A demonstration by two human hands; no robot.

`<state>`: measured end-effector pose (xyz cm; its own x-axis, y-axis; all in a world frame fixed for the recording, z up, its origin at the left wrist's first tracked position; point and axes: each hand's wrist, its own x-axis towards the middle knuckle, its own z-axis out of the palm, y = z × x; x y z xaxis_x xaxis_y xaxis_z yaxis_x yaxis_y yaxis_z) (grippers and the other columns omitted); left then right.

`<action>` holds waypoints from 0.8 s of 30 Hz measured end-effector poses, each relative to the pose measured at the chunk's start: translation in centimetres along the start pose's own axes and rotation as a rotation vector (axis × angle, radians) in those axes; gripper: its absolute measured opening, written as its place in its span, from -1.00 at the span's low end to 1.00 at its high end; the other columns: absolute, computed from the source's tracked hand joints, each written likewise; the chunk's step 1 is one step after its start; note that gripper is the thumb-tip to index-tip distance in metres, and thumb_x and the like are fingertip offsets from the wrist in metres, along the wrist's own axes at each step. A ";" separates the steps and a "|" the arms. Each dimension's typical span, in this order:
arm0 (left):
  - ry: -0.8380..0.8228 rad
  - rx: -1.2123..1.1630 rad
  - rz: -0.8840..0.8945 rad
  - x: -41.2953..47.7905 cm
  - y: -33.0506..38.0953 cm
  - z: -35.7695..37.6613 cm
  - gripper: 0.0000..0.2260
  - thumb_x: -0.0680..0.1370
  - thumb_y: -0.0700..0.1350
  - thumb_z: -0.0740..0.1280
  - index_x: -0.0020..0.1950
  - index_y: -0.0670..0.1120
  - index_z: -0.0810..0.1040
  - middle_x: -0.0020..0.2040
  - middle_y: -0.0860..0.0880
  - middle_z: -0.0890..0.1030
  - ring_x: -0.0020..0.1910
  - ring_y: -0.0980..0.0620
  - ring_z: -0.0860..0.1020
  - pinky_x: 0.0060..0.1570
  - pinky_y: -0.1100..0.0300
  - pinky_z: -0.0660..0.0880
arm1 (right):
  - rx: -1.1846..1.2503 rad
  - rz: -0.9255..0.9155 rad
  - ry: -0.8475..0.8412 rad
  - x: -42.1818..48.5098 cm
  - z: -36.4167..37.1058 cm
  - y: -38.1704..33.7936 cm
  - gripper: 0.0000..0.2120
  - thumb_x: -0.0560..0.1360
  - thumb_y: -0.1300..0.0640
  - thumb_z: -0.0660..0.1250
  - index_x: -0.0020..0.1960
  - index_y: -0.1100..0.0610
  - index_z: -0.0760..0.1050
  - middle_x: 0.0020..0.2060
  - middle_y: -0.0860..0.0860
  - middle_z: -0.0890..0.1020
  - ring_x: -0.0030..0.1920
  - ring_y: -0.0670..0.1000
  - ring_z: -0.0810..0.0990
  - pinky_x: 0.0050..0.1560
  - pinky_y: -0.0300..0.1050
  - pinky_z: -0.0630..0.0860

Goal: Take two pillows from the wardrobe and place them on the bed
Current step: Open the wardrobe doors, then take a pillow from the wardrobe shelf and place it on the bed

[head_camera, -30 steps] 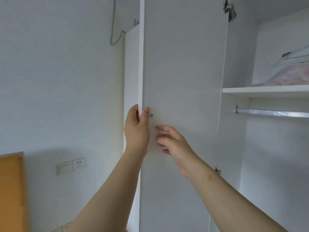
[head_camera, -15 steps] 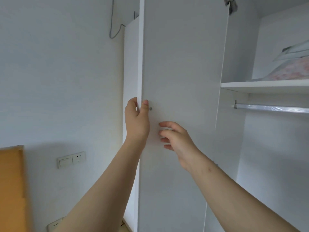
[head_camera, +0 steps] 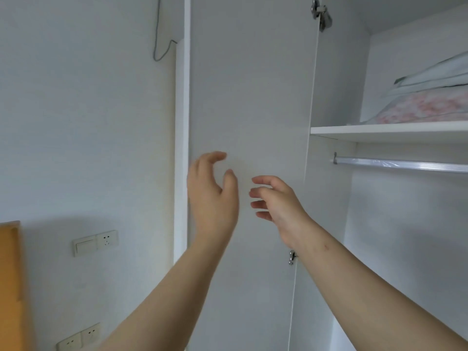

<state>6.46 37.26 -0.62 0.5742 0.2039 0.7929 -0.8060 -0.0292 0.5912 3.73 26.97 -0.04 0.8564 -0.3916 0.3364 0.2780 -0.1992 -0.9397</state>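
Note:
The white wardrobe door (head_camera: 248, 97) stands swung wide in front of me. Both hands hover before its inner face and hold nothing: my left hand (head_camera: 212, 196) with loosely spread fingers near the door's free edge, my right hand (head_camera: 276, 201) with relaxed fingers just to its right. On the upper wardrobe shelf (head_camera: 387, 130) at the right lie two stacked pillows, a pink floral one (head_camera: 425, 107) below and a white one with a green mark (head_camera: 435, 74) on top. Both are cut off by the frame's right edge.
A metal hanging rail (head_camera: 400, 164) runs under the shelf. Door hinges (head_camera: 320, 13) sit at the top and behind my right wrist. The wall on the left carries a switch and sockets (head_camera: 96, 243). An orange wooden panel (head_camera: 10, 287) stands at the far left.
My left hand has let go of the door's edge and both hands have come off the door, which has swung further to the left.

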 end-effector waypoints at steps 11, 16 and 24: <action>-0.369 -0.334 -0.268 -5.8 6.0 12.8 -0.83 0.52 -0.26 0.20 -0.08 -0.02 0.51 -0.20 0.18 0.52 -0.19 0.22 0.48 -0.16 0.40 0.39 | -0.072 0.034 0.321 -4.3 -15.0 -1.1 -0.80 0.48 0.26 0.23 0.05 0.05 0.46 -0.03 0.08 0.54 -0.21 0.01 0.51 -0.11 -0.13 0.43; -0.490 -0.372 -0.252 -9.0 9.8 19.1 -0.84 0.52 -0.25 0.20 -0.07 -0.03 0.52 -0.19 0.19 0.52 -0.16 0.18 0.49 -0.16 0.42 0.37 | -0.143 0.052 0.457 -7.2 -22.4 -2.2 -0.84 0.46 0.26 0.25 -0.07 0.01 0.47 -0.06 0.06 0.55 -0.24 -0.02 0.51 -0.20 -0.18 0.43; -0.663 -0.253 0.043 -9.9 13.8 27.1 -0.85 0.50 -0.23 0.22 -0.03 -0.01 0.51 0.03 0.07 0.49 -0.03 0.11 0.47 -0.07 0.27 0.32 | -0.343 -0.033 0.610 -8.2 -30.9 -5.9 -0.85 0.47 0.23 0.24 0.00 0.06 0.48 -0.12 0.01 0.53 -0.22 -0.04 0.51 -0.19 -0.18 0.43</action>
<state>-6.38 8.32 3.70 0.4427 -0.4331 0.7851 -0.7926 0.2205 0.5685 -18.38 3.65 4.64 0.4248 -0.7948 0.4334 0.0608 -0.4526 -0.8896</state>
